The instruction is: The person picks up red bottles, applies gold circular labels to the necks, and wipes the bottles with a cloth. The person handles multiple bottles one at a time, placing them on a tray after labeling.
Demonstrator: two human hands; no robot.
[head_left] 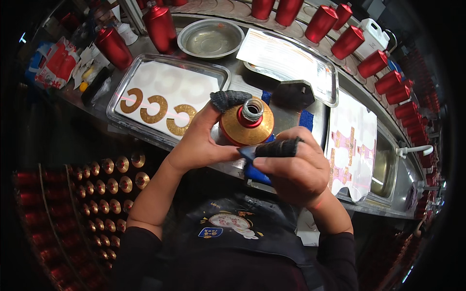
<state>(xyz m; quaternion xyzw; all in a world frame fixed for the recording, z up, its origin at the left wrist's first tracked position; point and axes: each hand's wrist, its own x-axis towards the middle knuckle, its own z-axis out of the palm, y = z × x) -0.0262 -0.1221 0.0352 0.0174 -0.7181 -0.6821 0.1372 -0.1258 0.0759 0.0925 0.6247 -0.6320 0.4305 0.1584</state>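
One bottle (246,133) in left hand (198,139) — pointed tool (248,154) in right hand (302,170)

Bottle (242,135): its mouth is open for reaching from above; the left hand (196,140) and the right hand (301,169) close 2 sides.
Left tray (119,91): a hand can pass over the low rim from the left.
Black block (293,95): it stands between bottle and rear tray (336,85), as obstacle.
Basin (210,40): reachable from above; 1 red bottle (161,30) limits its left side.
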